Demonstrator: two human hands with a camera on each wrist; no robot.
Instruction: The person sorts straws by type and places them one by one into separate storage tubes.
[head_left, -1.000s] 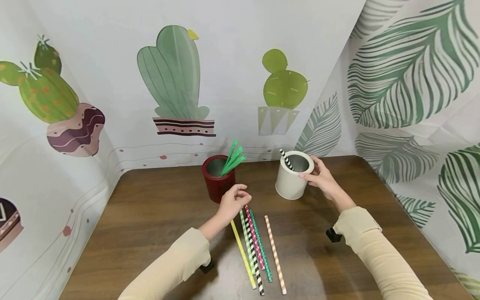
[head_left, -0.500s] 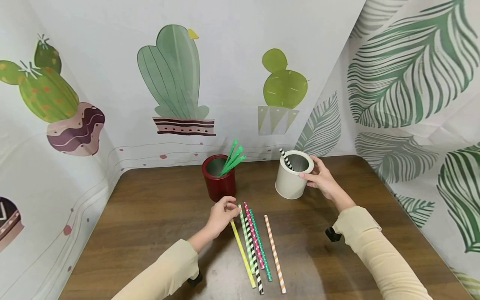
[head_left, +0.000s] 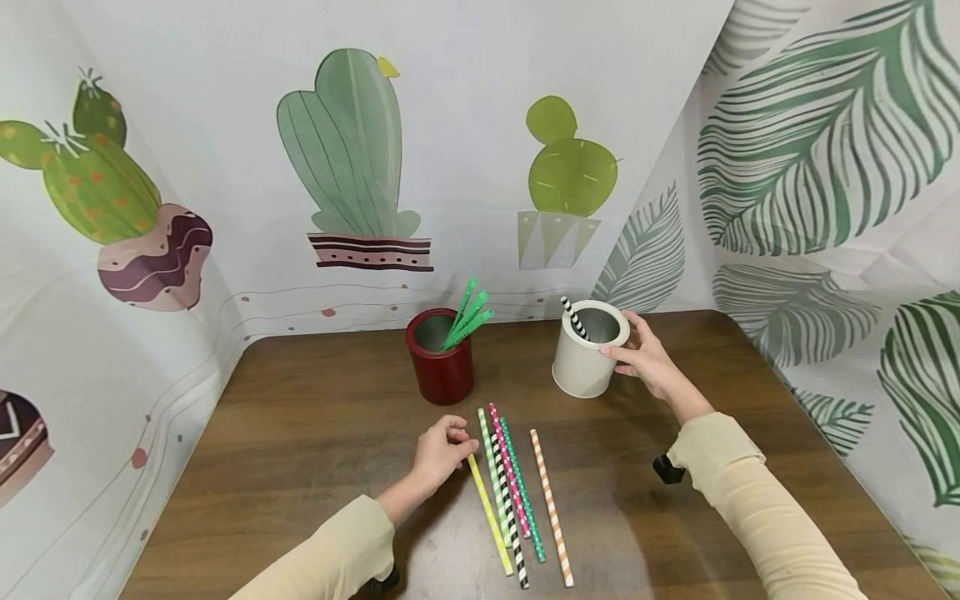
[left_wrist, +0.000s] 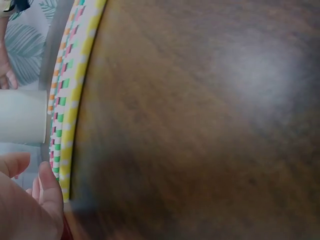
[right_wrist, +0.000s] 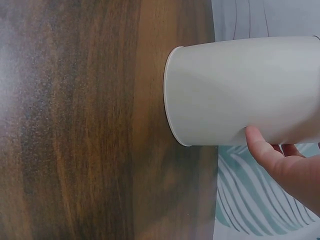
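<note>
Backdrop with cactus and leaf prints fills my head view behind the white can; that can is my reference below. Brown wood table under it. Beige sleeves come in from the near side, either side of it. White can itself: upright on the tabletop. Red can also upright, left of the white can, well apart.

Right hand: I've got it grasping the white can on its right side, thumb on the wall near the rim, fingers farther round. My right wrist view has the thumb on the wall too. Left hand: nearer to me than the white can and left of it; fingers bent loosely, gripping nothing, thumb and finger apart in my wrist view. It's at the far end of the yellow straw; I can't tell if it touches.

Loose straws all lie on the near side of the white can. Yellow is farthest left of it, then light green, black-and-white, pink dotted, teal dotted, with orange striped set apart rightmost. One striped straw leans inside the white can. Green sticks lean in the red one.
</note>
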